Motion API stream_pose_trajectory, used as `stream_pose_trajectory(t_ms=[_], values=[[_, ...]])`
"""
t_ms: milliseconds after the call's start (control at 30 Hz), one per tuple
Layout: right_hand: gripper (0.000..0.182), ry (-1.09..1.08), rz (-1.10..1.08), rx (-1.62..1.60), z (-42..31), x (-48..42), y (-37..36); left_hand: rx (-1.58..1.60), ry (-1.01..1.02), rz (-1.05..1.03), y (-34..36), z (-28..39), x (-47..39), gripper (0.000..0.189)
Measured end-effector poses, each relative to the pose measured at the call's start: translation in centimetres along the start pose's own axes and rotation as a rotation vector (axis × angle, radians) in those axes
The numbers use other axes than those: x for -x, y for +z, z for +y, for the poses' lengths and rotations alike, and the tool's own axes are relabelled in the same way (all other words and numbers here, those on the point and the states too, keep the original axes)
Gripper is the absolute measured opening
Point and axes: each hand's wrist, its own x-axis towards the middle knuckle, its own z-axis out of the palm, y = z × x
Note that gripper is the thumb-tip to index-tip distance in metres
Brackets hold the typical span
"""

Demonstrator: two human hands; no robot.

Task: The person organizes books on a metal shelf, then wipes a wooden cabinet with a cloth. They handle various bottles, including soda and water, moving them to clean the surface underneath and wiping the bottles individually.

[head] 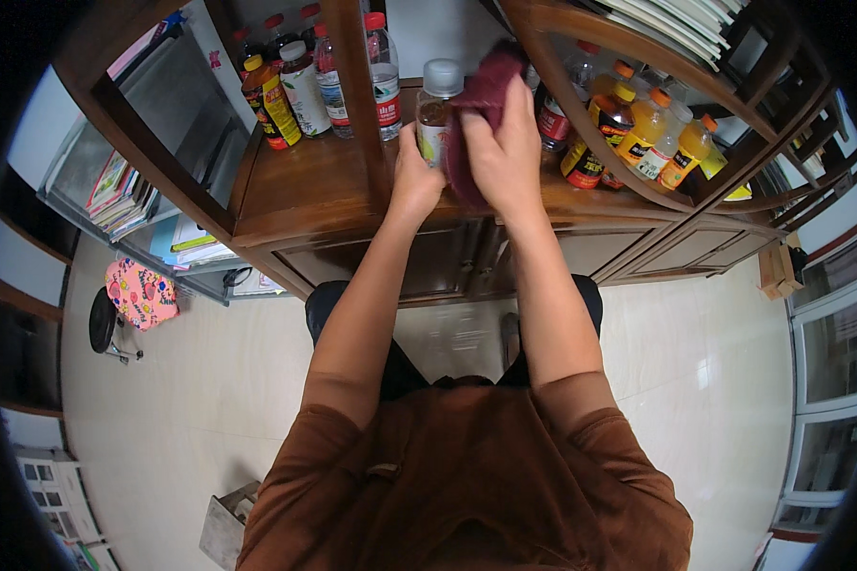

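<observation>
Around a plastic drink bottle with a clear domed cap (430, 118), my left hand (420, 178) is closed low on its side. My right hand (503, 143) grips a dark red cloth (464, 160) that lies against the bottle's right side and covers part of it. Both hands are over the front edge of a brown wooden cabinet shelf (293, 189). Left of them stand several bottles, among them a yellow-capped one (271, 107), a white-capped one (306, 93) and a red-capped water bottle (384, 78). To the right are dark-tea bottles (591, 157) and orange-capped juice bottles (643, 128).
A wooden post (361, 78) and a curved wooden frame (607, 153) rise beside my arms. Below the shelf are cabinet doors (428, 264). A grey rack with books (118, 196) is at left, near a stool (103, 321). A cardboard box (778, 271) sits at far right.
</observation>
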Motion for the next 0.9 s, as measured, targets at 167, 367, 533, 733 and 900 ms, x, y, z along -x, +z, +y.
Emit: stream_pose_trajectory(t_ms=[167,367,533,733,900], values=[[0.057,-0.326,-0.105,0.430,-1.6,-3.1,4.0,0.309,0.041,-0.057,0.8,-0.9,-1.5,0.087],[0.027,-0.259,-0.113,0.373,1.3,-5.7,4.9,0.111,-0.004,-0.083,0.3,-1.4,-0.9,0.103],[0.032,-0.106,-0.116,0.195,1.5,-6.2,5.2,0.071,0.098,-0.006,0.3,-2.1,-0.9,0.097],[0.039,0.082,-0.020,-0.168,3.1,-4.8,5.5,0.174,0.010,-0.045,0.3,-0.7,-0.2,0.098],[0.049,0.074,0.035,-0.172,4.0,-3.3,5.8,0.314,-0.043,-0.110,1.1,-2.2,-1.6,0.098]])
